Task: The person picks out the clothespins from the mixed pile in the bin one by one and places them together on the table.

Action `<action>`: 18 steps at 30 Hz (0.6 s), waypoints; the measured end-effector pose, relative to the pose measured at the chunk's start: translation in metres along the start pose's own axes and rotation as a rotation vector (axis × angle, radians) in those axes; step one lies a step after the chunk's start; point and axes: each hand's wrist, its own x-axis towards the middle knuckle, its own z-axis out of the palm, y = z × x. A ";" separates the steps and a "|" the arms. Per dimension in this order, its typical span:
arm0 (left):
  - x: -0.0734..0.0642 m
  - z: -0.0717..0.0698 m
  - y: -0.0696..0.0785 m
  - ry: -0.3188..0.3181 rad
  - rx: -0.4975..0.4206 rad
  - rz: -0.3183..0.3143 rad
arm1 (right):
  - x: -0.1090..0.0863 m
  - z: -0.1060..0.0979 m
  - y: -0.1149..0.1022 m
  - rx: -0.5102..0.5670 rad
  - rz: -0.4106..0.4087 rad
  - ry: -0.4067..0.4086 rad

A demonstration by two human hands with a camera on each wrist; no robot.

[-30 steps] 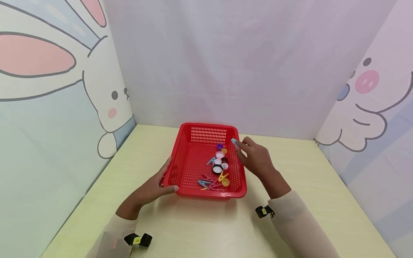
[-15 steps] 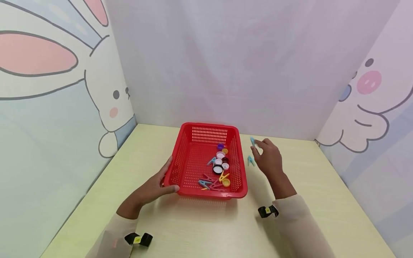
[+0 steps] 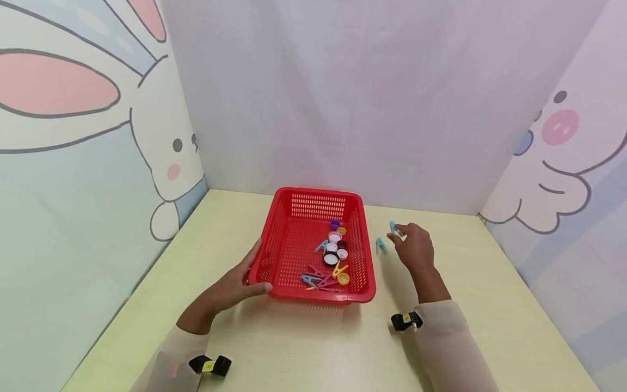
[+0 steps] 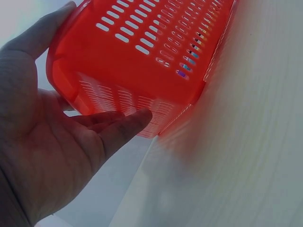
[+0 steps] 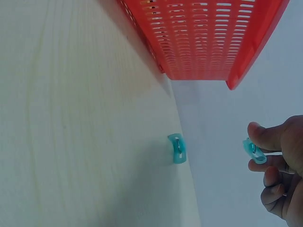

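A red perforated plastic basket [image 3: 313,296] stands on the table, and my left hand [image 3: 232,286] grips its near left corner. In the left wrist view the thumb hooks over the rim while the fingers [image 4: 125,127] lie along the outer wall. Right of the basket, my right hand [image 3: 413,247] pinches a light-blue clothespin [image 5: 254,150] between thumb and fingers, held above the table. A second light-blue clothespin [image 3: 381,245] lies on the table between the basket and that hand. Inside the basket are blue, pink and yellow clothespins [image 3: 339,269] and several bottle caps [image 3: 331,258].
The pale wood-look table [image 3: 303,348] runs back to a light curtain [image 3: 343,109]. Side panels carry a cartoon rabbit [image 3: 166,136] on the left and a cartoon pig [image 3: 563,147] on the right. Black straps with small cameras [image 3: 210,365] sit on both wrists.
My right hand has moved right from over the basket's edge, carrying a light-blue clothespin, then slightly lower. The clothespin lying on the table has come into sight. My left hand stays put.
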 end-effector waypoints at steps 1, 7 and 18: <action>0.000 0.000 0.000 0.001 0.002 -0.002 | 0.000 0.000 0.000 0.001 0.005 -0.010; 0.000 0.001 0.002 0.007 -0.002 -0.005 | 0.000 0.006 0.005 -0.030 0.025 -0.056; 0.000 0.001 -0.001 0.006 0.013 -0.001 | 0.001 0.018 0.018 -0.100 0.049 -0.142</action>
